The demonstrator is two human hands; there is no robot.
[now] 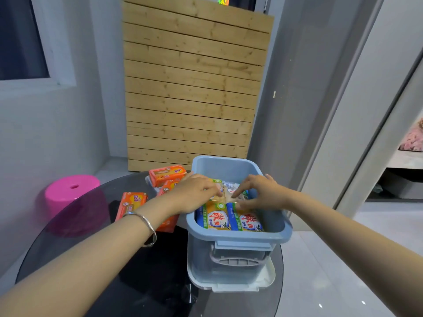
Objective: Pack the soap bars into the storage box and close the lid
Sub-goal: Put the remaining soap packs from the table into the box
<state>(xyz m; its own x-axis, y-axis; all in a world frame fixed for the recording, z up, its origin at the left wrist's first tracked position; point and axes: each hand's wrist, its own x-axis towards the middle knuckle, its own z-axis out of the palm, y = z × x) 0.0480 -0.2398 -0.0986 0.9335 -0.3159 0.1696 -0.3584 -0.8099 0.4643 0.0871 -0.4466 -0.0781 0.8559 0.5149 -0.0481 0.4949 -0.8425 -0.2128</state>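
A blue storage box (238,236) stands open on a white lid (266,280) on the dark glass table. Two yellow-and-blue wrapped soap bars (229,219) lie side by side in its near half. Behind them, a clear-wrapped soap pack (229,191) sits inside the box, with my left hand (194,193) and my right hand (261,191) both reaching over the rim and pinching it with their fingertips. Orange soap packs (167,175) lie stacked left of the box, and another orange pack (131,203) lies nearer on the table.
The round dark glass table (128,266) carries everything; its edge curves past the box on the right. A pink plastic stool (71,193) stands beyond the table at left. A slatted wooden panel (192,88) leans against the wall behind.
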